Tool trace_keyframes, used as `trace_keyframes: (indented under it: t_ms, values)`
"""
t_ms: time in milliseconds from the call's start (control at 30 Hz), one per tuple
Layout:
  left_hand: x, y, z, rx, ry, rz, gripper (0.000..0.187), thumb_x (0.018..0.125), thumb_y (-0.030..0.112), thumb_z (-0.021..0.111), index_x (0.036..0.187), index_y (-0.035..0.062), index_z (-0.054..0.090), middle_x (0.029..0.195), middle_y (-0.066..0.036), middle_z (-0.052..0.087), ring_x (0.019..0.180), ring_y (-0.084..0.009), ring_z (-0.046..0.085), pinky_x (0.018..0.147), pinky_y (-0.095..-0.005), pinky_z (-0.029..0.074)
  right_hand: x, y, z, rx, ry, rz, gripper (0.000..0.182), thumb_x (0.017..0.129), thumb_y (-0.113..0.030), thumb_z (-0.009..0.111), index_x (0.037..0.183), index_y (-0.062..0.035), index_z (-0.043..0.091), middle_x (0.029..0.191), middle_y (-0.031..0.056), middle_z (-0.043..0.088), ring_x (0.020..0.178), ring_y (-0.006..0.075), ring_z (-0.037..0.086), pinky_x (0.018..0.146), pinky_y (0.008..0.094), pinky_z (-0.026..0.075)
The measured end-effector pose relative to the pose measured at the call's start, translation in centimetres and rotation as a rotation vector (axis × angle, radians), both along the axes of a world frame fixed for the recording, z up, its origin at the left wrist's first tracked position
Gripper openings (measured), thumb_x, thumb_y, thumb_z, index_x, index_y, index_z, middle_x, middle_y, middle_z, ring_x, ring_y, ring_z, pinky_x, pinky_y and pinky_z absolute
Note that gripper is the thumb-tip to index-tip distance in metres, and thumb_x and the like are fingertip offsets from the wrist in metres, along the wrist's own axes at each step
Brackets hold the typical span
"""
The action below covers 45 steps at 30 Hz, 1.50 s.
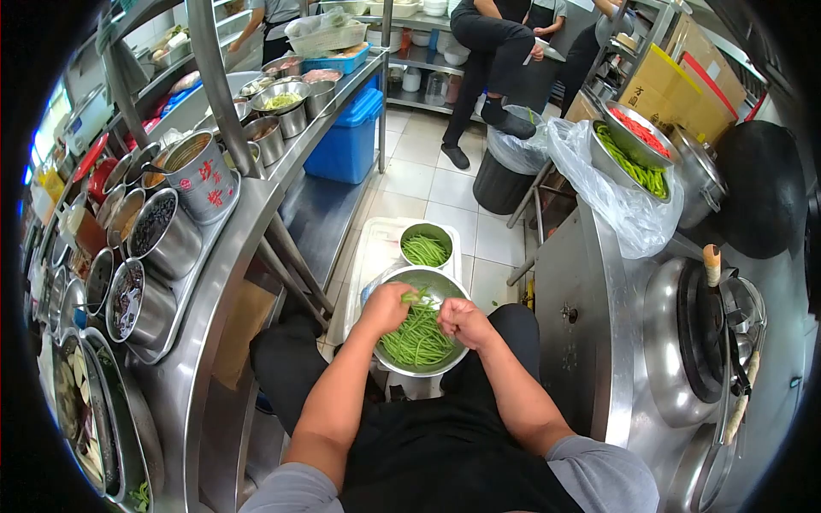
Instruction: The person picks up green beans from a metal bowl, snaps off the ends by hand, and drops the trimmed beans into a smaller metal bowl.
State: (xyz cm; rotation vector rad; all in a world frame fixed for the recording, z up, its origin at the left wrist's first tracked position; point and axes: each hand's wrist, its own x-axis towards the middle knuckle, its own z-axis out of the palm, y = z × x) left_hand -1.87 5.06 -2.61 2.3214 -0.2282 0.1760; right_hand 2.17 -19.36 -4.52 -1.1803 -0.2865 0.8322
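Note:
A wide steel bowl [416, 373] of long green beans [417, 340] sits between my knees. My left hand [386, 308] is over the bowl's left rim, its fingers closed on green beans whose ends poke out toward the middle. At the right rim, my right hand [464, 322] is curled with thumb and fingers pressed together; whatever it pinches is hidden. Just beyond the bowl stands a smaller steel pot [448, 240] with more green beans [425, 250] inside. Both vessels are by a white plastic surface [369, 248] low to the floor.
Steel counters flank me. Seasoning pots [167, 231] crowd the left one; a wok burner [676, 342] and a ladle [711, 265] are on the right. Ahead are a blue bin [342, 141], a black trash bin [503, 181] and a person's raised leg [492, 51]. Other people stand farther back.

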Motion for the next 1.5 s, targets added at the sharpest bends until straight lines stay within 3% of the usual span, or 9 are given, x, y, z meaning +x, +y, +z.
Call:
trace_keyframes:
  t_ms: [67,133,233,300,367,567,633,933,1500]
  values:
    - [0.3,-1.0,0.3,-0.344,0.130,0.210,0.016,0.089,0.006,0.073,0.104,0.0050,0.077,0.097,-0.018,0.076,0.086,-0.0291,0.073,0.083,-0.0376,0.055,0.5,0.0,-1.1,0.104,0.110,-0.064,0.018,0.100,-0.016,0.067,0.086,-0.0054,0.064,0.078,-0.0010,0.058,0.069,0.0097,0.052,0.066,0.0283,0.044]
    - [0.2,-1.8,0.7,-0.442,0.114,0.229,0.012,0.090,0.008,0.074,0.102,0.0032,0.076,0.096,-0.016,0.077,0.085,-0.0243,0.072,0.082,-0.0355,0.055,1.0,1.0,-2.0,-0.517,-0.446,-0.099,0.015,0.101,-0.019,0.066,0.105,-0.0057,0.069,0.088,0.0021,0.063,0.080,0.0107,0.058,0.074,0.0283,0.047]
    - [0.2,-2.9,-1.1,-0.573,0.124,0.295,0.011,0.093,0.009,0.074,0.099,-0.0006,0.074,0.094,-0.012,0.078,0.084,-0.0176,0.071,0.079,-0.0329,0.055,-1.3,3.0,-0.3,-0.235,-0.223,-0.192,0.021,0.101,-0.020,0.066,0.117,-0.0064,0.070,0.093,0.0056,0.068,0.089,0.0115,0.061,0.081,0.0294,0.049]
    - [0.3,-3.8,-2.0,-0.608,0.151,0.340,0.012,0.093,0.008,0.074,0.098,-0.0026,0.073,0.094,-0.011,0.078,0.085,-0.0156,0.071,0.078,-0.0324,0.055,-1.4,3.8,-2.0,-0.165,-0.175,-0.193,0.019,0.102,-0.020,0.066,0.114,-0.0057,0.069,0.092,0.0035,0.069,0.088,0.0106,0.061,0.080,0.0285,0.049]
    - [-0.5,-4.5,-0.5,-0.853,0.185,0.402,0.018,0.093,0.010,0.074,0.102,-0.0059,0.072,0.092,-0.013,0.078,0.082,-0.0195,0.073,0.073,-0.0355,0.056,-1.7,4.3,-2.4,-0.493,-0.387,-0.169,0.013,0.105,-0.018,0.062,0.107,-0.0065,0.066,0.088,-0.0017,0.064,0.076,0.0074,0.053,0.071,0.0255,0.045]
    - [0.4,-3.6,-1.9,-0.907,0.156,0.528,0.015,0.101,0.011,0.068,0.111,-0.0002,0.069,0.102,-0.009,0.075,0.091,-0.0161,0.073,0.074,-0.0297,0.057,-2.0,5.2,-2.0,-0.223,-0.122,-0.163,0.013,0.106,-0.017,0.059,0.100,-0.0060,0.063,0.082,-0.0009,0.061,0.070,0.0083,0.051,0.068,0.0242,0.044]
    - [0.4,-3.6,-0.9,-1.167,0.214,0.591,0.016,0.101,0.012,0.068,0.112,0.0001,0.068,0.102,-0.009,0.075,0.093,-0.0158,0.072,0.074,-0.0298,0.057,-1.9,5.2,-2.1,-0.216,-0.072,-0.175,0.013,0.107,-0.017,0.059,0.099,-0.0066,0.063,0.080,-0.0010,0.059,0.069,0.0089,0.050,0.068,0.0247,0.044]
    - [0.2,-4.2,-0.6,-1.225,0.153,0.606,0.016,0.102,0.011,0.067,0.113,-0.0005,0.066,0.109,-0.009,0.072,0.102,-0.0166,0.072,0.075,-0.0291,0.061,-1.9,5.5,-3.4,0.066,0.337,-0.410,0.011,0.105,-0.019,0.063,0.102,-0.0089,0.062,0.084,-0.0008,0.057,0.070,0.0113,0.049,0.067,0.0286,0.045]
    - [-0.1,-4.9,-1.0,-1.182,0.173,0.516,0.020,0.105,0.012,0.062,0.119,-0.0014,0.066,0.112,-0.012,0.072,0.104,-0.0188,0.071,0.079,-0.0326,0.063,-1.7,5.4,-3.9,0.063,0.328,-0.365,0.010,0.103,-0.009,0.064,0.113,-0.0046,0.063,0.085,-0.0002,0.058,0.073,0.0109,0.052,0.068,0.0279,0.046]
